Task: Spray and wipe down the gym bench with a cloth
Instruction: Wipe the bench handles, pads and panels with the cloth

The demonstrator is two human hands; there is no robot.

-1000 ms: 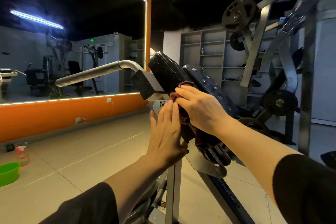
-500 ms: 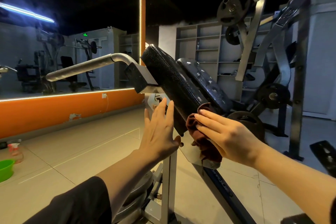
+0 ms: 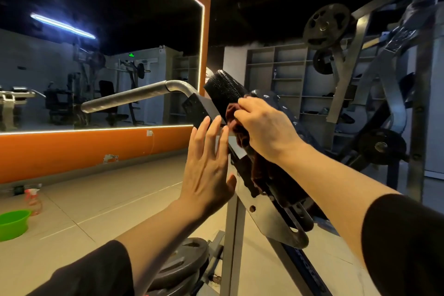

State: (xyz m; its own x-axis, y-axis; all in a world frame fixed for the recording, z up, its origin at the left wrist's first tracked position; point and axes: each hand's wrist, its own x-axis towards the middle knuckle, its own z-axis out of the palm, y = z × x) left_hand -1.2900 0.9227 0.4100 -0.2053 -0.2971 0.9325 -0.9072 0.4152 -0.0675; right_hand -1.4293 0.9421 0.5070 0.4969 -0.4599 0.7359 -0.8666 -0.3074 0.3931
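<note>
My right hand (image 3: 266, 131) grips the dark red cloth (image 3: 237, 122) against the black pad (image 3: 224, 90), centre frame | my left hand (image 3: 207, 166), fingers straight, seems to touch the frame (image 3: 234, 228).

both forearms are bare from wrist to near the elbow. the left hand (image 3: 206, 170) and right hand (image 3: 266, 130) wear no gloves, rings or watch that can be seen. each arm ends in a black sleeve (image 3: 406, 245), pushed up and sitting loose, with a plain rounded cuff edge. the cloth looks like a soft knit, though the dim light makes that hard to tell. fingernails look short and unpainted.
</note>
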